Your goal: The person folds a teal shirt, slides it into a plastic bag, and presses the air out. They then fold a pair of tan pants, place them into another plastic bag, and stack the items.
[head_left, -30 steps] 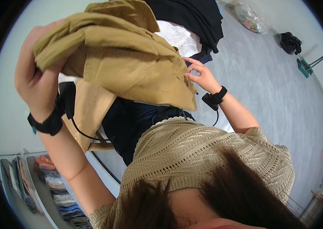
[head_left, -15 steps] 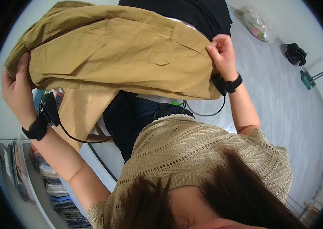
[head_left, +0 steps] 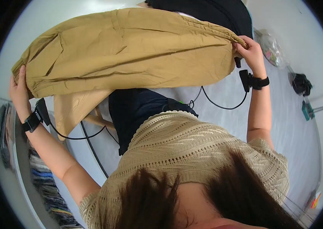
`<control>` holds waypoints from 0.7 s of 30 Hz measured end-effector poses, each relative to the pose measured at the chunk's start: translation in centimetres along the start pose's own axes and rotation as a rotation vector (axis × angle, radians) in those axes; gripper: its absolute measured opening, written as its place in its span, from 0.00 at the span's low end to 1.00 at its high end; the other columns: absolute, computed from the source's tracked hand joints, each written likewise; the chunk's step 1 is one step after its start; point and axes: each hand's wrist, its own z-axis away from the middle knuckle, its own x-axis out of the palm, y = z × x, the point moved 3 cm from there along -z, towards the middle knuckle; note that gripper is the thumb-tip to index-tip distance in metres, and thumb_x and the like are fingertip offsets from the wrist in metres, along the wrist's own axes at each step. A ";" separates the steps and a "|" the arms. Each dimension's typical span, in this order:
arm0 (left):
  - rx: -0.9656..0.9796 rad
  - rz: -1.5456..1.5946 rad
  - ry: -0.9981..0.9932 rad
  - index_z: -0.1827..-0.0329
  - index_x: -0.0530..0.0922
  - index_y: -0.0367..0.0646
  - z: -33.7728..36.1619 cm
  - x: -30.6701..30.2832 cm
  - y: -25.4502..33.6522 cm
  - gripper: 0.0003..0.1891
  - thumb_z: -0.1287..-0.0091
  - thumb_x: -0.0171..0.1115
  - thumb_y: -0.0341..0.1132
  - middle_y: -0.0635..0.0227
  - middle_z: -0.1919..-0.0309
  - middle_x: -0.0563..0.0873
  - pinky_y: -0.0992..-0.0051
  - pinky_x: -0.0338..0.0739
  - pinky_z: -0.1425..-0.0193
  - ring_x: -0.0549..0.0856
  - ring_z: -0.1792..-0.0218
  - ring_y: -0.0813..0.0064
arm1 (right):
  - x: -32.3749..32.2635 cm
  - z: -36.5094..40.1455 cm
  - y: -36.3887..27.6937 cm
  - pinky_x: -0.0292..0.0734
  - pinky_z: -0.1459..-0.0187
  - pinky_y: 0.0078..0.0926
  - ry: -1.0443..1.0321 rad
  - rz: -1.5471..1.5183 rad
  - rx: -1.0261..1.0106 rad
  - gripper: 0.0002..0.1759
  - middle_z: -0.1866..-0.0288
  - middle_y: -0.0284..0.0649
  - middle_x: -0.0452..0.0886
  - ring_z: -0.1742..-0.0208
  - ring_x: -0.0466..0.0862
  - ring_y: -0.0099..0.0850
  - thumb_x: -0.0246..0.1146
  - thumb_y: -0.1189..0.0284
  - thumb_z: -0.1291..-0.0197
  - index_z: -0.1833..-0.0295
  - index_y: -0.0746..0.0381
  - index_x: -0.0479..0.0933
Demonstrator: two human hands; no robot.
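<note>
A pair of khaki cotton trousers (head_left: 131, 53) is stretched sideways in front of me, with long creases running along the fabric. At its left end my left hand (head_left: 20, 91) grips the gathered edge, thumb on the near face and the other fingers partly hidden behind. My right hand (head_left: 251, 55) pinches a bunched edge at the upper right corner. The cloth sags between both hands and covers part of the wooden table (head_left: 78, 108). Behind its upper right side lies black fabric (head_left: 215, 17).
Folded clothes (head_left: 50, 187) fill a shelf at the lower left, with garments hanging (head_left: 3, 131) beside it. A clear plastic bag (head_left: 271, 49), a black bundle (head_left: 300, 84) and a green-headed tool (head_left: 307, 110) are along the right wall. Cables (head_left: 224, 107) trail from my wrist devices.
My right hand has moved right and now holds a bunched upper edge. The trousers are pulled longer and their visible face has shifted. My left hand keeps its end, slightly lower.
</note>
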 end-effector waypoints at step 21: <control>-0.572 -0.377 -0.161 0.39 0.68 0.34 10.4 -7.3 -26.8 0.27 0.31 0.57 0.48 0.53 0.48 0.80 0.70 0.70 0.42 0.78 0.47 0.66 | 30.1 -23.3 -3.1 0.72 0.65 0.21 -0.618 -0.054 0.137 0.17 0.68 0.32 0.82 0.69 0.76 0.19 0.67 0.63 0.40 0.57 0.68 0.81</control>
